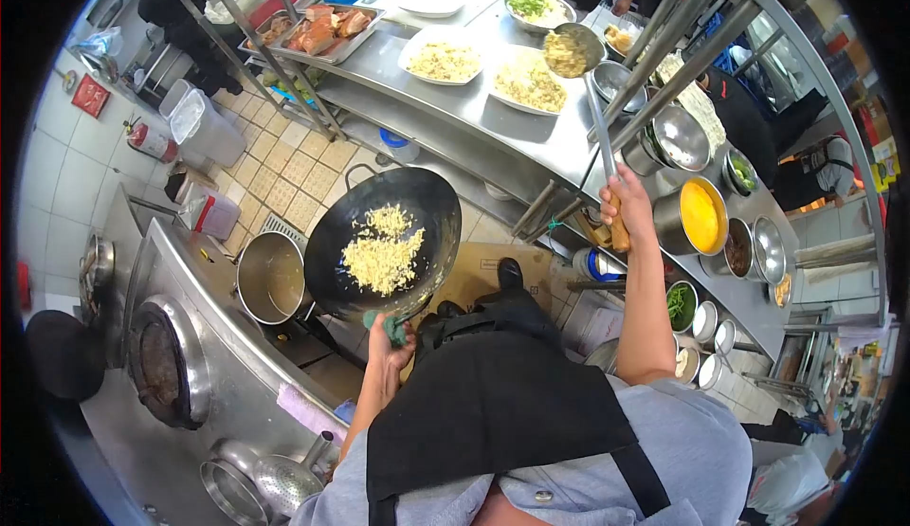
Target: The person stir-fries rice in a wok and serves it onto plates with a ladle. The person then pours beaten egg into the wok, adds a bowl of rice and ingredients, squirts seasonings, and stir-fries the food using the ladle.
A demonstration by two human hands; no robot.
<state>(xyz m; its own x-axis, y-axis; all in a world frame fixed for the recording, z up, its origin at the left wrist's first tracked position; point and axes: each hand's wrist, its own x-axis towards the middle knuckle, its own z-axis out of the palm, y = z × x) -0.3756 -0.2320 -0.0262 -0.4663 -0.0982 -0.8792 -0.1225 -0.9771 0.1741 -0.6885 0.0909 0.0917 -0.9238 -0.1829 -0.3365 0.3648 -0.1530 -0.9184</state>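
Note:
My left hand (387,351) is closed on the near edge of a black wok (434,211), with a folded green cloth (383,324) between palm and metal. Loose yellowish fried rice (381,265) lies in the wok, which is held off the stove in front of my body. Raised on the right, my right hand (626,206) grips the wooden handle of a long ladle (601,133). The ladle's bowl is full of fried rice and hangs over the steel counter, beside a white plate (507,100) heaped with rice. A second rice plate (408,57) stands left of it.
A steel pot (243,289) stands left of the wok, near the burner ring (194,365). Shelf posts (654,76) rise close to the ladle. On the right counter are a yellow-filled pot (668,223) and several bowls. A meat tray (365,33) sits farther back. Other people stand beyond the counter.

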